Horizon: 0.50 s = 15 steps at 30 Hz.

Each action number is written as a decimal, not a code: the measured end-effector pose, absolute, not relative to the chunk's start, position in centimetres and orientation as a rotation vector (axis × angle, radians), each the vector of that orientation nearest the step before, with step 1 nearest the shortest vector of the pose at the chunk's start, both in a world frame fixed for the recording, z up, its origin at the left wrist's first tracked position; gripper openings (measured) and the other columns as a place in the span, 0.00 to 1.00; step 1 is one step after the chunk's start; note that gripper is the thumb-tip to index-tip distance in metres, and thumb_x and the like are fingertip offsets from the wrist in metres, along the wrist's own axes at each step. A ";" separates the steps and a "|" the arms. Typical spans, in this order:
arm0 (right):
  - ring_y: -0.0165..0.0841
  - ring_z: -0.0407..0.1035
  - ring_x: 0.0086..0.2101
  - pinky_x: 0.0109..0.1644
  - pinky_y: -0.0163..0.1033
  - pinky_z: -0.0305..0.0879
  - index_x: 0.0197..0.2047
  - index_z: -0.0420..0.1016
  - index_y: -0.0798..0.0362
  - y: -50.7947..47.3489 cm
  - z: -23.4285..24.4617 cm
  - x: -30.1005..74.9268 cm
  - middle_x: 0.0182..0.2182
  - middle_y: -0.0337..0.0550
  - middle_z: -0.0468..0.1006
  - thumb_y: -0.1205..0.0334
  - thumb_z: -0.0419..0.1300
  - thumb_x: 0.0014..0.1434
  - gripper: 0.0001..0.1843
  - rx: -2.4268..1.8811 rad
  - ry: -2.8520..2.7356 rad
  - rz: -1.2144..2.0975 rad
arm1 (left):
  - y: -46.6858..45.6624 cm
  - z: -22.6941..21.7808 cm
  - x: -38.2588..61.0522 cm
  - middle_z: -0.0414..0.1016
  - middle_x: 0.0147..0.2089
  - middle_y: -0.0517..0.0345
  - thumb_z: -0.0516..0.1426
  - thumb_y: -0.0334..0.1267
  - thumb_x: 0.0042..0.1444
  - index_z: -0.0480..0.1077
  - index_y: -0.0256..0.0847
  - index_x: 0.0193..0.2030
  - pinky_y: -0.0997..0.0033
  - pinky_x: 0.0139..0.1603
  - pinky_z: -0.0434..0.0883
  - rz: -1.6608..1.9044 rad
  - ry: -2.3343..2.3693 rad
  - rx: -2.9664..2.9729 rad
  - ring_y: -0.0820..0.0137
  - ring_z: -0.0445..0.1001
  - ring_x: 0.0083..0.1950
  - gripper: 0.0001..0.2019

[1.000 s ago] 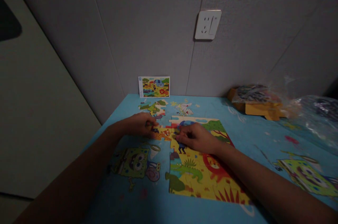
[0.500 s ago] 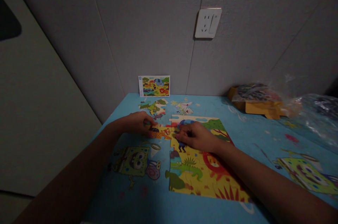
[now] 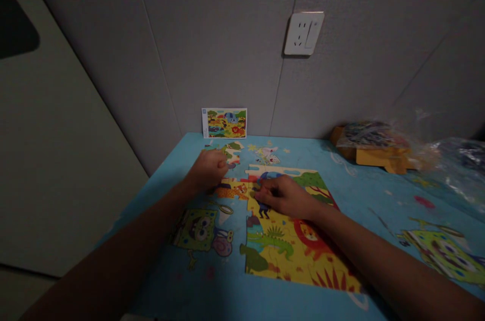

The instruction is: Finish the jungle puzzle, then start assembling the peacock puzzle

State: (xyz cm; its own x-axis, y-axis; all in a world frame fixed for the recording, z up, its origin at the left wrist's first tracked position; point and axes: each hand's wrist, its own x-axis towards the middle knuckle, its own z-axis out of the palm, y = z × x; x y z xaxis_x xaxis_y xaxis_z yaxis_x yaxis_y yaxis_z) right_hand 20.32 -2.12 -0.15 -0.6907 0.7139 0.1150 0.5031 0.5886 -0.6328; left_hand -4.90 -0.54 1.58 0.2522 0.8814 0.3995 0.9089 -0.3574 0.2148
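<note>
The joined jigsaw puzzle [image 3: 280, 250] lies on the table, showing a lion, a crocodile and plants on yellow ground. A strip of puzzle pieces with a leopard [image 3: 231, 190] sticks out from its left edge. My right hand [image 3: 286, 197] rests on the puzzle's upper left part, thumb and fingers curled together; whatever is between them is hidden. Beyond the strip, my left hand [image 3: 207, 168] is closed beside the loose puzzle pieces [image 3: 233, 148] and partly covers them. Its fingertips are mostly hidden, so I cannot make out what they hold.
A picture card [image 3: 224, 123] of the animal scene leans against the wall. At the back right, a yellow-brown package [image 3: 379, 157] lies with clear plastic bags [image 3: 435, 159]. The blue table cover [image 3: 227, 290] has printed cartoon figures. A socket [image 3: 304, 33] is on the wall.
My left hand has left the leopard strip and moved away from me to the loose pieces. My right hand stays on the puzzle. The view has shifted slightly.
</note>
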 end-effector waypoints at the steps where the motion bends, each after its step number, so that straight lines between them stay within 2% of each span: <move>1: 0.25 0.50 0.20 0.25 0.36 0.46 0.21 0.58 0.52 -2.2 -0.1 20.3 0.17 0.33 0.58 0.52 0.53 0.61 0.21 -0.983 -2.458 0.827 | -0.3 1.4 -4.9 0.63 0.22 0.60 0.53 0.30 0.49 0.62 0.39 0.17 0.71 0.33 0.60 -0.867 -1.708 -2.330 0.71 0.62 0.26 0.11; 3: 0.25 0.50 0.20 0.26 0.36 0.46 0.21 0.58 0.51 -2.2 0.0 20.3 0.17 0.33 0.58 0.52 0.53 0.61 0.20 -0.977 -2.453 0.841 | 0.0 1.2 -5.3 0.60 0.22 0.59 0.52 0.29 0.49 0.60 0.40 0.16 0.70 0.34 0.62 -1.090 -1.664 -2.135 0.70 0.62 0.27 0.12; 4: 0.25 0.50 0.20 0.26 0.36 0.46 0.21 0.58 0.51 -2.3 0.0 20.3 0.17 0.33 0.58 0.52 0.53 0.61 0.20 -0.976 -2.454 0.844 | 0.2 1.2 -5.5 0.62 0.24 0.58 0.52 0.31 0.50 0.63 0.40 0.18 0.68 0.38 0.64 -1.140 -1.675 -2.059 0.68 0.64 0.30 0.11; 6: 0.26 0.51 0.20 0.26 0.36 0.46 0.21 0.59 0.51 -2.3 -0.1 20.4 0.17 0.33 0.58 0.52 0.53 0.61 0.20 -0.983 -2.459 0.842 | 0.3 0.8 -5.6 0.70 0.35 0.52 0.55 0.41 0.53 0.73 0.38 0.29 0.62 0.48 0.65 -1.079 -1.801 -1.995 0.61 0.68 0.42 0.10; 8: 0.26 0.51 0.20 0.26 0.37 0.46 0.21 0.59 0.51 -2.3 -0.1 20.4 0.17 0.33 0.58 0.52 0.53 0.61 0.20 -0.991 -2.462 0.833 | 0.3 0.1 -5.4 0.68 0.52 0.43 0.58 0.54 0.50 0.73 0.38 0.49 0.52 0.56 0.62 -0.821 -2.027 -2.035 0.51 0.64 0.55 0.25; 9: 0.26 0.51 0.20 0.26 0.37 0.46 0.21 0.59 0.51 -2.3 -0.1 20.5 0.17 0.34 0.59 0.52 0.53 0.61 0.20 -0.991 -2.462 0.830 | 0.3 -0.3 -5.2 0.64 0.58 0.39 0.58 0.59 0.48 0.69 0.39 0.57 0.47 0.57 0.61 -0.658 -2.142 -2.070 0.46 0.60 0.60 0.33; 10: 0.26 0.51 0.20 0.26 0.37 0.46 0.21 0.59 0.51 -2.3 -0.1 20.5 0.17 0.34 0.59 0.52 0.53 0.61 0.20 -0.989 -2.462 0.830 | 0.2 -0.6 -5.0 0.61 0.62 0.38 0.57 0.61 0.49 0.66 0.41 0.61 0.44 0.58 0.59 -0.514 -2.204 -2.115 0.43 0.57 0.63 0.36; 12: 0.26 0.51 0.20 0.26 0.37 0.46 0.21 0.59 0.51 -2.3 -0.1 20.5 0.17 0.34 0.59 0.52 0.53 0.61 0.20 -0.984 -2.464 0.831 | 0.2 -1.1 -4.7 0.57 0.66 0.38 0.55 0.62 0.51 0.65 0.43 0.62 0.42 0.60 0.58 -0.362 -2.244 -2.160 0.42 0.53 0.66 0.36; 15: 0.26 0.51 0.20 0.26 0.37 0.46 0.21 0.60 0.52 -2.2 -0.2 20.5 0.17 0.34 0.59 0.51 0.53 0.61 0.20 -0.985 -2.463 0.832 | 0.5 -1.2 -4.8 0.59 0.65 0.40 0.54 0.60 0.52 0.69 0.43 0.58 0.46 0.60 0.59 -0.368 -2.261 -2.159 0.44 0.55 0.65 0.31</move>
